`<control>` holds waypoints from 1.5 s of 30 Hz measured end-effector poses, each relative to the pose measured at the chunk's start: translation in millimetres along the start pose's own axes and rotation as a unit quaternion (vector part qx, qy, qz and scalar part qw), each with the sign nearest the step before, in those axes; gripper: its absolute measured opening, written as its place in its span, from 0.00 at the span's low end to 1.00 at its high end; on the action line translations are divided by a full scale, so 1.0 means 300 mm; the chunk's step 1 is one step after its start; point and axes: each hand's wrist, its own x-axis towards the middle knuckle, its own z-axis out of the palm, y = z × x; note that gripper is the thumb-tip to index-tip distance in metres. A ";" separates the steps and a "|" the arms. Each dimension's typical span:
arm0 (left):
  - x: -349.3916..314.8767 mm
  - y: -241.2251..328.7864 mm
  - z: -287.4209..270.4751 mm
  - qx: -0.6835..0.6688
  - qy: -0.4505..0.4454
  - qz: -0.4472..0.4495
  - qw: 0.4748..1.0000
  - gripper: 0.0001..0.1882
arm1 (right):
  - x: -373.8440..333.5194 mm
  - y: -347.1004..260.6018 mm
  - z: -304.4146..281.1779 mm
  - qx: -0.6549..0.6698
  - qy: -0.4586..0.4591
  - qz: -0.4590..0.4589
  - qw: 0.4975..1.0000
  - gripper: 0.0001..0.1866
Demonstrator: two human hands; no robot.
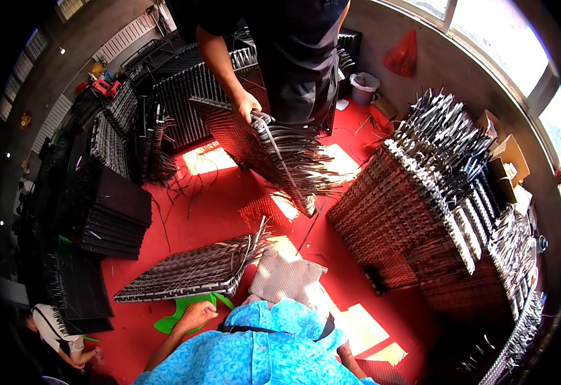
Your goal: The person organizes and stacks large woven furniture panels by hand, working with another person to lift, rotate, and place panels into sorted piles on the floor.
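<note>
My left hand (198, 315) is curled closed beside a green plastic piece (179, 314), just below a woven panel (187, 268). What it holds, if anything, I cannot make out. That panel is dark with pale edging, tilted, with loose strips sticking out at its right end. My right hand is out of sight; only part of its forearm shows at the lower right. Across from me a standing person in dark clothes grips another woven panel (232, 138) by its upper edge. Long loose strips fan out from its right side.
Stacks of woven panels (389, 212) with bristling strip ends stand at right, more dark panels (117, 212) at left. A beige mat (285, 276) lies before me on the red floor (184, 221). A bucket (363, 88) stands by the wall; another person crouches at lower left.
</note>
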 end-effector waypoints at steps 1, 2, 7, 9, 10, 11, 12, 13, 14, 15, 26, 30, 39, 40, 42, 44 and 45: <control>-0.010 -0.005 0.012 0.005 -0.023 -0.017 1.000 0.13 | -0.006 0.006 -0.002 0.003 0.002 0.001 1.000 0.14; -0.015 -0.006 0.020 0.009 -0.046 -0.034 0.998 0.13 | -0.006 0.012 -0.007 0.004 0.002 0.003 1.000 0.14; -0.018 0.031 0.043 0.001 -0.089 -0.087 0.992 0.13 | -0.013 0.027 -0.009 0.008 0.007 0.009 1.000 0.14; 0.007 0.007 0.053 -0.015 -0.074 -0.038 0.996 0.14 | -0.016 0.030 -0.008 0.009 0.011 0.009 1.000 0.14; 0.014 -0.010 0.061 -0.016 -0.076 -0.039 0.996 0.14 | -0.013 0.033 -0.006 0.011 0.012 0.010 1.000 0.14; 0.021 -0.028 0.068 -0.018 -0.073 -0.036 0.997 0.14 | -0.011 0.034 -0.008 0.011 0.012 0.008 1.000 0.14; 0.026 -0.040 0.072 -0.020 -0.070 -0.032 0.997 0.15 | -0.008 0.037 -0.007 0.013 0.014 0.008 1.000 0.14; 0.030 -0.036 0.072 -0.018 -0.075 -0.031 0.997 0.15 | -0.011 0.039 -0.007 0.015 0.018 0.006 1.000 0.14; 0.034 -0.029 0.072 -0.005 -0.071 -0.029 0.997 0.15 | -0.003 0.041 -0.009 0.017 0.019 0.002 1.000 0.14; 0.039 -0.020 0.073 0.009 -0.068 -0.027 0.997 0.14 | 0.003 0.044 -0.010 0.017 0.020 -0.002 1.000 0.14; 0.085 0.034 0.125 0.076 -0.086 -0.051 0.992 0.11 | 0.076 0.189 -0.020 -0.017 0.015 -0.009 1.000 0.17; 0.092 0.044 0.113 0.009 -0.089 -0.081 0.993 0.11 | 0.129 0.284 -0.026 0.099 0.034 0.115 0.988 0.19; 0.110 -0.003 0.116 0.044 -0.094 -0.077 0.992 0.12 | 0.115 0.333 -0.027 0.242 0.031 0.131 0.961 0.14; 0.107 -0.015 0.118 0.052 -0.091 -0.069 0.992 0.12 | 0.114 0.319 -0.014 0.241 0.028 0.130 0.961 0.14; 0.093 -0.079 0.136 0.055 -0.082 -0.067 0.993 0.12 | 0.094 0.214 0.026 0.059 0.041 0.020 0.997 0.15; 0.081 -0.166 0.174 0.076 -0.062 -0.051 0.994 0.11 | 0.091 0.168 0.016 -0.074 0.014 0.000 0.997 0.15; 0.082 -0.144 0.171 0.074 -0.065 -0.045 0.994 0.11 | 0.104 0.331 0.002 0.032 0.019 0.042 0.998 0.15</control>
